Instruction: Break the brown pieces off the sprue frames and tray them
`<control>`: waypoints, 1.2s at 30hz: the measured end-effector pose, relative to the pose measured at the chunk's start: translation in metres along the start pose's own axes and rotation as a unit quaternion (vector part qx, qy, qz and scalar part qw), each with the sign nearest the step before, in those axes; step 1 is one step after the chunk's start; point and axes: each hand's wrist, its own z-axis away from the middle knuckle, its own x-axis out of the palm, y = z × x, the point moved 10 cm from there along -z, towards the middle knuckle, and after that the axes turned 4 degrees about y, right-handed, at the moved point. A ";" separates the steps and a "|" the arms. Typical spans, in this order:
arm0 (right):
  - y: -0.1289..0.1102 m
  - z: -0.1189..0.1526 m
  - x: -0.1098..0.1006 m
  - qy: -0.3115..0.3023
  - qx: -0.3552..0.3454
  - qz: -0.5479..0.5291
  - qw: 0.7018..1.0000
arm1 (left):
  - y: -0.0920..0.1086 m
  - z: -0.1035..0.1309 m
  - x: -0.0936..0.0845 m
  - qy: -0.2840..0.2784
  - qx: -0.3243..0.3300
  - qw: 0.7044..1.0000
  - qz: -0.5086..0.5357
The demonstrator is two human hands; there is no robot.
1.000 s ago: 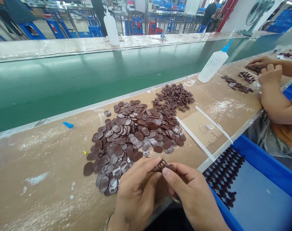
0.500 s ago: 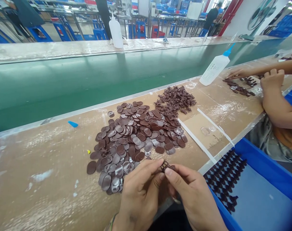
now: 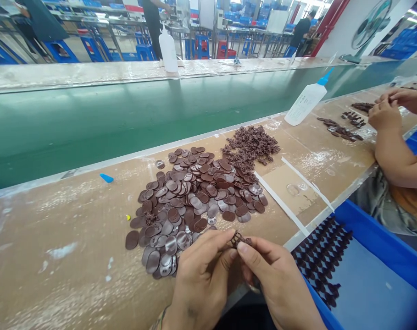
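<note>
Both of my hands meet at the table's front edge around one small dark brown openwork piece (image 3: 239,239). My left hand (image 3: 203,275) pinches its left side between thumb and fingers. From the right, my right hand (image 3: 275,275) grips the piece with thumb and forefinger; a shiny rounded edge shows below its fingers, too hidden to name. Just beyond my hands lies a wide pile of flat brown oval discs (image 3: 194,192), some with small holes. Behind it is a heap of small, spindly brown pieces (image 3: 251,144).
A blue bin (image 3: 376,261) with rows of dark assembled pieces (image 3: 320,256) stands at the lower right. A white bottle with a blue nozzle (image 3: 306,103) leans beyond the heap. A co-worker's hands (image 3: 389,107) are at the right. A green belt (image 3: 125,114) runs behind the table.
My hands hold nearly the same pose, still on the brown piece. The co-worker's reaching hand has drawn back from the dark pieces to meet the other hand. The view has shifted slightly.
</note>
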 end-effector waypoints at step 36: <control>0.006 -0.007 0.002 0.004 0.011 -0.022 1.000 | -0.006 -0.001 0.000 -0.009 -0.014 1.000 -0.003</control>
